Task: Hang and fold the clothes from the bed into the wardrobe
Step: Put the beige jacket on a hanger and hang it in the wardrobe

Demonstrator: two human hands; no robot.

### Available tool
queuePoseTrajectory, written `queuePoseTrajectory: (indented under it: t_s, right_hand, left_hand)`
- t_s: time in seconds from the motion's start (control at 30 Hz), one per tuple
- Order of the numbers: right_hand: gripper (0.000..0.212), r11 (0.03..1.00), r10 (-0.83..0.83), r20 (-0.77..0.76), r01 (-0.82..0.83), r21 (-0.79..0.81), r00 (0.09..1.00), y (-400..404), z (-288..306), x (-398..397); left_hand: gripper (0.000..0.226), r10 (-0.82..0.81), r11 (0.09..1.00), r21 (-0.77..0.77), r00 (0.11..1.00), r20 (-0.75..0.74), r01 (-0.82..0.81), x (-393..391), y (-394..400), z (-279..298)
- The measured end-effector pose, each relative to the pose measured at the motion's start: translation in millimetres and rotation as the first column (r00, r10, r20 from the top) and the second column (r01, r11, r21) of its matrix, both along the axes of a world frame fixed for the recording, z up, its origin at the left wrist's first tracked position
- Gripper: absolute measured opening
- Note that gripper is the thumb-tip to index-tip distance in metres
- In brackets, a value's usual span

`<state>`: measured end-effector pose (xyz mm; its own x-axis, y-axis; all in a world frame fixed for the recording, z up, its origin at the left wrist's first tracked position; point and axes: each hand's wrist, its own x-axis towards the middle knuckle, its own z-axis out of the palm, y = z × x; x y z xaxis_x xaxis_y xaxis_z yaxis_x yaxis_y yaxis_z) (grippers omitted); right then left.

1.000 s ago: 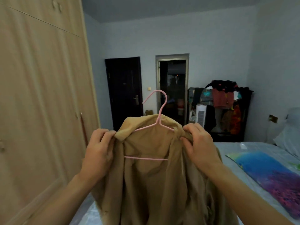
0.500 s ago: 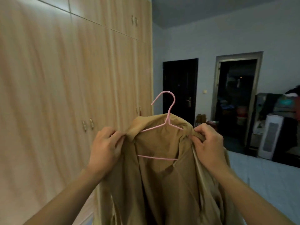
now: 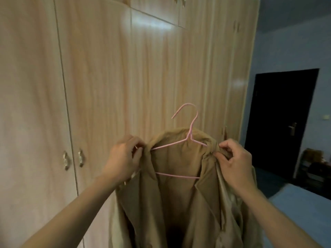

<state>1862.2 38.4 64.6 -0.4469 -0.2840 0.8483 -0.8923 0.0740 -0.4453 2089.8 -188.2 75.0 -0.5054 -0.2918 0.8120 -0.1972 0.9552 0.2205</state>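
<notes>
Now: tan coat (image 3: 180, 197) on pink hanger (image 3: 189, 138), centre frame, before closed wardrobe (image 3: 100, 83). Left hand (image 3: 123, 161) pinches left shoulder; right hand (image 3: 234, 161) pinches right shoulder, fingers curled.

Dark, closed door (image 3: 281, 120) with a metal lever handle (image 3: 292, 128), set in the pale blue-grey wall (image 3: 286, 42). Small white wall switch (image 3: 327, 116) just right of that door. Blurred brown and dark clutter (image 3: 313, 163) low beside the door's right edge.
</notes>
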Motion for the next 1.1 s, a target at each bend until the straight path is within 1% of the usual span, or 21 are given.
queuePoseTrajectory:
  t_s: [0.07,0.13,0.2,0.3,0.4,0.5,0.57,0.63,0.67,0.73,0.77,0.83,0.9,1.0,1.07,1.1]
  right_hand:
    - [0.022,0.999,0.053,0.027,-0.054,0.005,0.998,-41.4,-4.4,15.9]
    - [0.023,0.995,0.101,0.033,-0.101,-0.004,0.994,-79.6,-11.1,30.2]
    - [0.024,0.987,0.159,0.063,-0.159,-0.008,0.985,-115.2,-17.7,42.4]
    - [0.032,0.968,0.247,0.125,-0.249,0.004,0.961,-167.6,-25.6,55.2]
    - [0.036,0.934,0.348,0.194,-0.356,0.005,0.917,-222.2,-32.8,61.7]
    - [0.038,0.918,0.390,0.224,-0.396,-0.018,0.893,-270.5,-42.2,69.2]
    - [0.036,0.892,0.445,0.273,-0.448,-0.053,0.853,-297.9,-50.2,72.3]
    - [0.032,0.865,0.493,0.312,-0.497,-0.074,0.812,-323.2,-55.5,72.9]
    - [0.029,0.855,0.508,0.322,-0.512,-0.077,0.799,-335.4,-55.4,72.4]
    - [0.028,0.835,0.541,0.320,-0.542,-0.094,0.778,-359.2,-51.0,72.0]
    - [0.031,0.821,0.562,0.318,-0.562,-0.100,0.764,-371.4,-48.3,72.3]
    - [0.037,0.804,0.583,0.318,-0.588,-0.091,0.747,-395.1,-44.7,75.0]
    - [0.040,0.791,0.594,0.314,-0.609,-0.060,0.740,-415.3,-44.0,80.1]
    - [0.039,0.764,0.622,0.313,-0.644,-0.041,0.717,-438.8,-48.2,91.3]
    - [0.034,0.733,0.654,0.318,-0.679,-0.041,0.686,-450.4,-52.0,100.1]
    - [0.028,0.719,0.668,0.318,-0.693,-0.044,0.673,-455.3,-54.1,104.2]
  left_hand:
    - [0.015,0.003,1.000,-0.023,0.998,0.055,-0.002,28.4,-28.0,-6.9]
    - [0.018,0.039,0.998,-0.060,0.996,0.079,-0.034,53.9,-54.4,-15.9]
    - [0.022,0.104,0.990,-0.100,0.992,0.071,-0.096,74.1,-78.5,-25.7]
    - [0.016,0.227,0.961,-0.164,0.974,0.012,-0.222,94.3,-109.0,-38.0]
    - [0.014,0.353,0.919,-0.171,0.935,-0.044,-0.355,108.5,-144.5,-43.5]
    - [0.017,0.492,0.857,-0.160,0.870,-0.028,-0.490,115.7,-175.7,-43.0]
    - [0.019,0.556,0.823,-0.139,0.831,-0.006,-0.551,112.7,-186.6,-39.6]
    - [0.016,0.603,0.790,-0.125,0.797,-0.011,-0.600,104.9,-191.1,-36.3]
    - [0.019,0.618,0.780,-0.114,0.786,-0.016,-0.616,99.5,-191.9,-35.1]
    - [0.027,0.607,0.792,-0.075,0.795,-0.022,-0.606,85.3,-189.1,-33.9]
    - [0.027,0.581,0.813,-0.043,0.814,-0.018,-0.581,76.4,-186.9,-34.6]
    - [0.018,0.520,0.853,0.037,0.854,0.014,-0.520,56.2,-183.0,-37.8]
    - [0.012,0.484,0.869,0.101,0.875,0.027,-0.484,37.0,-182.2,-39.4]
    - [0.011,0.460,0.874,0.184,0.888,-0.021,-0.449,17.1,-187.0,-35.7]
    - [0.010,0.467,0.851,0.304,0.882,-0.063,-0.429,10.5,-193.1,-30.6]
    - [0.012,0.485,0.825,0.369,0.871,-0.075,-0.427,8.8,-197.3,-29.4]
